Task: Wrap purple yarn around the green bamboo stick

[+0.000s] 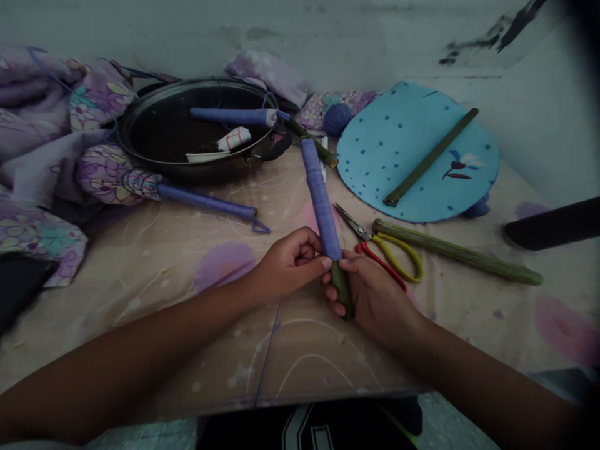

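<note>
My left hand and my right hand meet at the near end of a green stick that is wrapped in purple thread for most of its length. The right hand's fingers curl round the bare green end. The left hand's thumb and fingers pinch at the edge of the purple wrapping. A thin purple thread trails down from the left hand over the table's front edge. The stick's far end reaches toward the metal pan.
Scissors with red and yellow handles lie just right of my hands, beside a bare green stick. A blue fan with a stick handle lies behind them. Another purple-wrapped stick and floral cloth are at the left. A purple thread ball sits at the back.
</note>
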Demonstrator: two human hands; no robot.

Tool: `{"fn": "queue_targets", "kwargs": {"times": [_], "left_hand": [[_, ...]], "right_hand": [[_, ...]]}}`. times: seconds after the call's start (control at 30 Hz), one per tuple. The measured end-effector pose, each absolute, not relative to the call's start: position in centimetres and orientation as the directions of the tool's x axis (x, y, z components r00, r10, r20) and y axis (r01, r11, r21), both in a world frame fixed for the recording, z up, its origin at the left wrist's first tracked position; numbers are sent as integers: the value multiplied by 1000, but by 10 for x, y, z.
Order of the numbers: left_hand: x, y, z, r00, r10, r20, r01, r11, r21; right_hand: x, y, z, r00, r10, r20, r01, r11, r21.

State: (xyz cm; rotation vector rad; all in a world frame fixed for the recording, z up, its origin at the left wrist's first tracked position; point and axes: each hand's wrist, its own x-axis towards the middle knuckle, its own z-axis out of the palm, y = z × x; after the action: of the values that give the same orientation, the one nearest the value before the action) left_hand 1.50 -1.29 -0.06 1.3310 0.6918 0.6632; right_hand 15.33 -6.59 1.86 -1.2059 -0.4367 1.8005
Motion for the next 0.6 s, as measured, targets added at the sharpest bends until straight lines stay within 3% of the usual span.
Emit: {"fn": "queue_targets", "kwargs": {"times": [0.2,0.37,0.6], "left_hand": [[15,-13,-3,657,753,-45,-63,114,991],[14,-13,-3,716,696,-50,-150,224,963],[13,-12,-5,684,728,-57,-173,238,956]], "right_hand": [[154,-69,15,-95,838,-538,-460,-516,-723],[153,-70,14,-84,899,-429,-432,-421,-798],[152,-70,16,-97,914,-395,-469,-392,-791]]}}
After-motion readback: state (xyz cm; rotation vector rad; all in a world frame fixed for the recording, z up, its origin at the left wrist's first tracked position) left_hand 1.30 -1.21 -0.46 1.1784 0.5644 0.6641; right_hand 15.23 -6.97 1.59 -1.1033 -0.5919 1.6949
